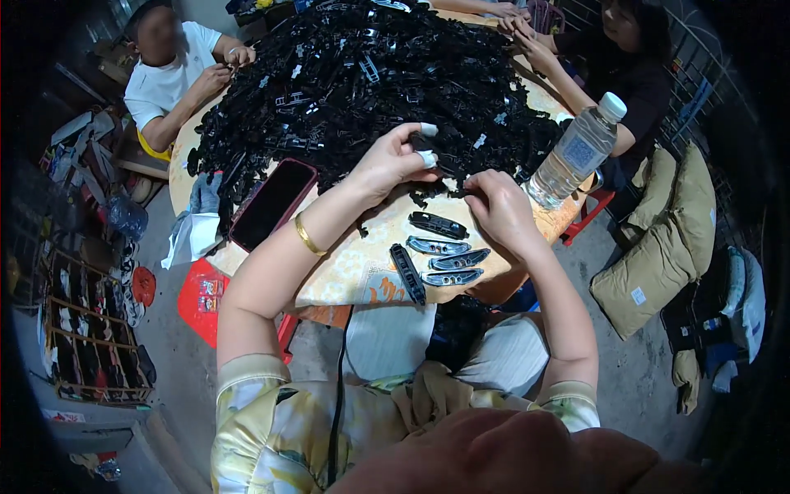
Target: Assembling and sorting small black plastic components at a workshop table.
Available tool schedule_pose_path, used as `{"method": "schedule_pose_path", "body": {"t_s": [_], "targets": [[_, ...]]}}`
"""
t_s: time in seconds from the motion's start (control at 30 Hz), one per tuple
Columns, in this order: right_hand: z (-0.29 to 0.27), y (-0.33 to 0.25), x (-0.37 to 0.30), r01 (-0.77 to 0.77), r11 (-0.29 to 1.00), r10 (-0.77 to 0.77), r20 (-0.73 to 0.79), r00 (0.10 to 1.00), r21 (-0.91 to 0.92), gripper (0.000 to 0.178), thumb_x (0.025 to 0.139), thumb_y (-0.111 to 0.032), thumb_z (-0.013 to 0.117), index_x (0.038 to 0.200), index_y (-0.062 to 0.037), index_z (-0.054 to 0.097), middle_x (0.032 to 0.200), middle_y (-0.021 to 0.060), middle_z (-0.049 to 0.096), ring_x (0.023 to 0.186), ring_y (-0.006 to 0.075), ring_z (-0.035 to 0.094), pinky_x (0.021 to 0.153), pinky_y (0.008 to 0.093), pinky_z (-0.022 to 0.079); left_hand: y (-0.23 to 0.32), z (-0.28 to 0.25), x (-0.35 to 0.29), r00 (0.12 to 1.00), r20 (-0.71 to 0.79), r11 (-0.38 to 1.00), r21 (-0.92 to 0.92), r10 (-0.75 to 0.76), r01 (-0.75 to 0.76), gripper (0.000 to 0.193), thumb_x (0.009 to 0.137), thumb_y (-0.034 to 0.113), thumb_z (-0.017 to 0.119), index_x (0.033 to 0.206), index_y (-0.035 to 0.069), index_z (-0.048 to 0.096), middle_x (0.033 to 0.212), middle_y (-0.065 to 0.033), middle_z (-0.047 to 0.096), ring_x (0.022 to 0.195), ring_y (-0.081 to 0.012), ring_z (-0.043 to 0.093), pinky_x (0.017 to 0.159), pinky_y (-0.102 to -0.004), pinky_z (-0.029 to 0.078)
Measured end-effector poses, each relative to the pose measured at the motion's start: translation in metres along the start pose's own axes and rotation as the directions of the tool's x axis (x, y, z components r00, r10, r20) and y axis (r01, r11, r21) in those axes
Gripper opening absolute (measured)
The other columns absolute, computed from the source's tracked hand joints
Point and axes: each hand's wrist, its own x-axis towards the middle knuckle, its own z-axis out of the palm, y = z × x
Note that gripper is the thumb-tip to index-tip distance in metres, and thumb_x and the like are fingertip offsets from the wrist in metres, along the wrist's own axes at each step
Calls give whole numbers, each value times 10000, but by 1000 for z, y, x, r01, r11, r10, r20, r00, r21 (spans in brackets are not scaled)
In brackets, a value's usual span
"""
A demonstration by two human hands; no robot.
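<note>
My left hand (388, 167) reaches to the near edge of a heap of small black plastic parts (354, 78). White coverings wrap two of its fingertips, which stand apart from each other with black parts close beside them. To its right, my right hand (500, 206) has its fingers curled together at a small black plastic part (452, 188), whose shape is partly hidden. Just below the hands lie a long black housing (439, 225), several bluish clear-edged curved pieces (457, 260) and another black housing (406, 273) set crosswise.
A phone (275, 204) lies left of my left forearm, and a capped clear bottle (578, 151) stands right of my right hand. Two people sit across the table, their hands (216, 78) (527, 41) at the heap. Red stools (197, 300) and tan sacks (658, 255) flank the table.
</note>
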Motion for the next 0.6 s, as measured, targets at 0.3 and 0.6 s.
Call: {"method": "schedule_pose_path", "body": {"t_s": [0.3,0.6], "targets": [[4,-7,4,23,999,-23,32,999,-24,148,744,-148,678,833,-37,636,793,105,579,788,282,564,691,378,460,-2,-11,-6,995,-96,998,-67,-28,21,246,825,9,548,1062,-26,490,890,-122,606,674,-152,644,641,-235,548],[4,-11,4,88,996,-88,41,995,-6,93,753,-79,651,827,-34,618,793,100,592,778,280,561,686,370,464,-6,-15,-9,998,-55,980,-201,-14,3,299,849,12,552,1136,-30,481,948,-122,597,704,-162,641,617,-225,540]]}}
